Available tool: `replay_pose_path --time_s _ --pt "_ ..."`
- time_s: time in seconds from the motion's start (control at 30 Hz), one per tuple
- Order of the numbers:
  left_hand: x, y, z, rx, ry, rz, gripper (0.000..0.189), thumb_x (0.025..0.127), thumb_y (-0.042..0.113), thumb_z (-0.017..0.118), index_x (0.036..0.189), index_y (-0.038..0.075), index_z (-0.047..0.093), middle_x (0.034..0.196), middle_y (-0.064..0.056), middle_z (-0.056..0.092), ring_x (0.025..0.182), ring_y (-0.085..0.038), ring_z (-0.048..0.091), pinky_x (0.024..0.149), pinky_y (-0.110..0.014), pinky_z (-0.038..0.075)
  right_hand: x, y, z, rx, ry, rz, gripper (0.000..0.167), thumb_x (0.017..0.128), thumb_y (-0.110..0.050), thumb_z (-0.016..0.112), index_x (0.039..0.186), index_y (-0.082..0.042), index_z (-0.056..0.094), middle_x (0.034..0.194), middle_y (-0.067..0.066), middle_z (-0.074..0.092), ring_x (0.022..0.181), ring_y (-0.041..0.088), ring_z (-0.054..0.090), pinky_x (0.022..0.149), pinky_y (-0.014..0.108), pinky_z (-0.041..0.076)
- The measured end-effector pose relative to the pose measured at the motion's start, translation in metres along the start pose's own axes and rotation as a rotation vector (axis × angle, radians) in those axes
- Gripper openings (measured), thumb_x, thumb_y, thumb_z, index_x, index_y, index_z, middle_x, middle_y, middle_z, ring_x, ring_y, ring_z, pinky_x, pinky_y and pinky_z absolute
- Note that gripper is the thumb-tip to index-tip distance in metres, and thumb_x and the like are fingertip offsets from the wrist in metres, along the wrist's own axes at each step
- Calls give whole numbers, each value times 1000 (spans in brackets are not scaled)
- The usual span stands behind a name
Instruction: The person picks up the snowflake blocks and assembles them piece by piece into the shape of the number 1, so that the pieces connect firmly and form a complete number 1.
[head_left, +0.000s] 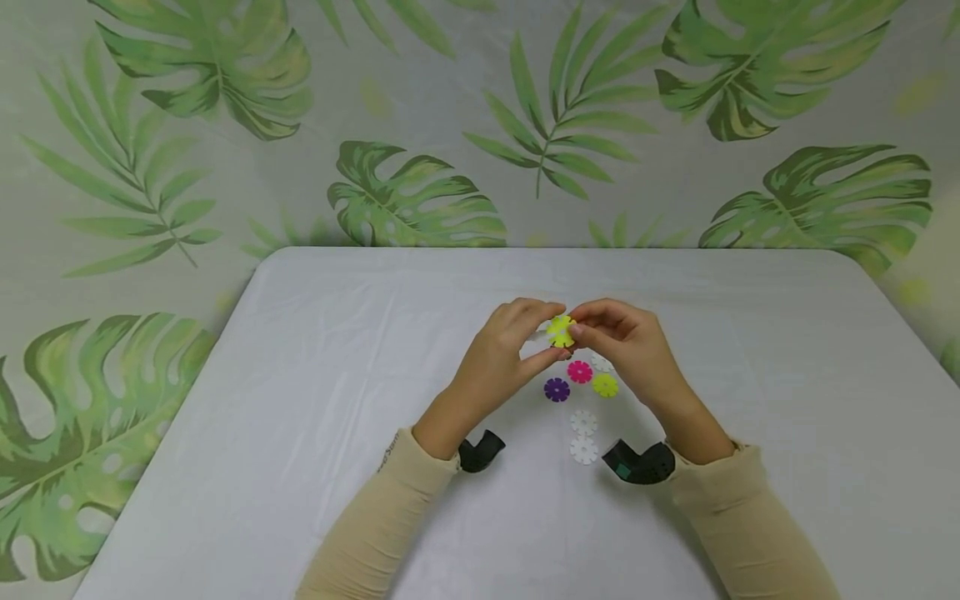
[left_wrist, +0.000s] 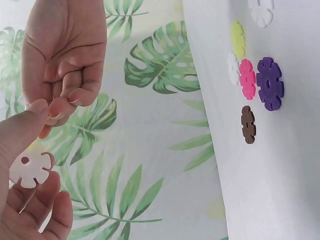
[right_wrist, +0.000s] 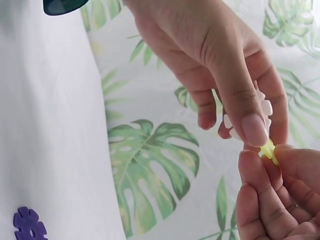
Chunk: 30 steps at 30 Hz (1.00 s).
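Note:
Both hands are raised over the table and meet at a yellow notched flower disc [head_left: 560, 331]. My left hand [head_left: 498, 350] holds a white notched flower disc [left_wrist: 31, 171] between thumb and fingers. My right hand [head_left: 626, 342] pinches the yellow disc, thumb on its near side and fingers curled behind. In the right wrist view the yellow disc meets the white one edge to edge, and the left thumb covers part of the white disc.
Below the hands lie a pink disc [head_left: 580, 372], a purple disc [head_left: 557, 389], another yellow disc [head_left: 605, 385] and a brown disc [left_wrist: 248, 125]. Two white discs [head_left: 583, 422] [head_left: 583, 451] lie nearer the front, and another white disc [head_left: 601, 362] is partly hidden. Black wrist mounts [head_left: 639, 462] hang under both wrists.

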<state>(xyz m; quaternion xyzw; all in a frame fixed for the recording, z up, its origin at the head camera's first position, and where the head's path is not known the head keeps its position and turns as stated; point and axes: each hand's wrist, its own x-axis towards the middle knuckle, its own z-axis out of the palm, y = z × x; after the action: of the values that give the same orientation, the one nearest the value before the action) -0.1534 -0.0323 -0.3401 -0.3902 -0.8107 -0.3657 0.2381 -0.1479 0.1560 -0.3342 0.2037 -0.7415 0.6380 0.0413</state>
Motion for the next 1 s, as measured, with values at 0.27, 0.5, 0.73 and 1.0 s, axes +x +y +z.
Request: replay_pose_path --time_s 0.27,0.5,0.73,1.0 --pt "-1 0 -3 16 2 -4 37 75 13 74 108 3 59 101 -5 58 85 -16 51 75 -16 40 -2 -3 -2 -33 -19 -35 19 85 -1 60 103 5 59 93 11 61 82 21 62 74 26 50" --pt "-1 -2 -7 20 23 -7 39 75 11 74 110 3 59 99 -4 59 85 -15 50 74 -17 40 -10 -1 -16 -199 -60 -75 27 84 -4 63 110 0 57 99 11 61 89 16 61 76 22 48" --pt "0 -3 -8 24 28 -13 39 75 12 74 110 3 59 99 -4 60 88 -16 51 76 -18 40 -27 11 -27 -418 -140 -5 37 82 -12 67 116 -6 56 107 6 61 95 15 58 80 18 45" --pt "-1 -4 -8 12 43 -13 41 74 10 74 111 2 59 100 -4 59 88 -16 51 77 -17 40 -41 43 -31 -449 -305 47 41 79 -16 70 116 -4 57 109 8 60 97 17 56 83 38 46"
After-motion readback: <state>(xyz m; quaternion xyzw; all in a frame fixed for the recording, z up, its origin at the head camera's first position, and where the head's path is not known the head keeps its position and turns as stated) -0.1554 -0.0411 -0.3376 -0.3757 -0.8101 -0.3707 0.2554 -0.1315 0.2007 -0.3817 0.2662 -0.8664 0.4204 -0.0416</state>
